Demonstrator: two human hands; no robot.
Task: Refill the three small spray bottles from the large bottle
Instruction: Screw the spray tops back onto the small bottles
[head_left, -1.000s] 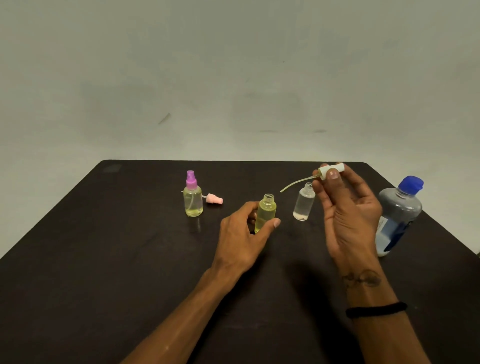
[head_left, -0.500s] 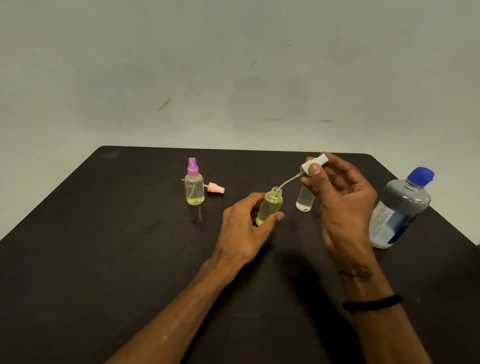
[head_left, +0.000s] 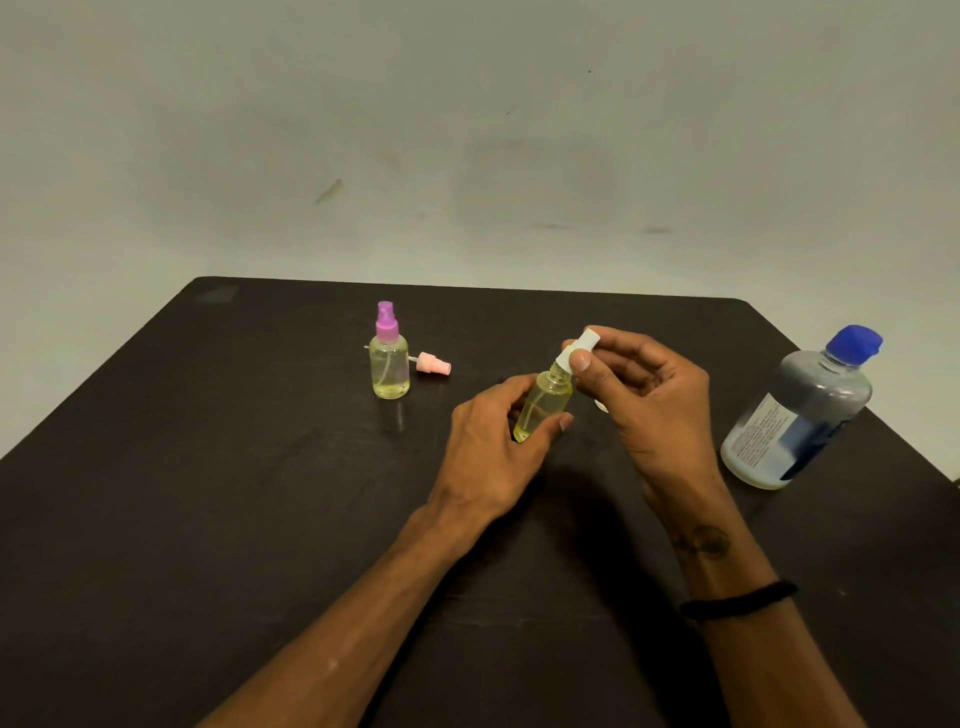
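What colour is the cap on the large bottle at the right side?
Blue. The cap on the large bottle shows clearly in the head view.

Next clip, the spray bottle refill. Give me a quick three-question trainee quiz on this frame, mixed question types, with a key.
1. True or false: the large bottle has its blue cap off.
2. Multiple choice: what is the right hand holding? A) the pink spray head B) the white spray head C) the large bottle
3. Fill in: the left hand grips a small bottle of ___ liquid.

Key
1. False: the blue cap is on.
2. B: the white spray head, sitting at the neck of the small bottle.
3. Yellow. The bottle with the purple spray head stands apart, the pink spray head lying beside it.
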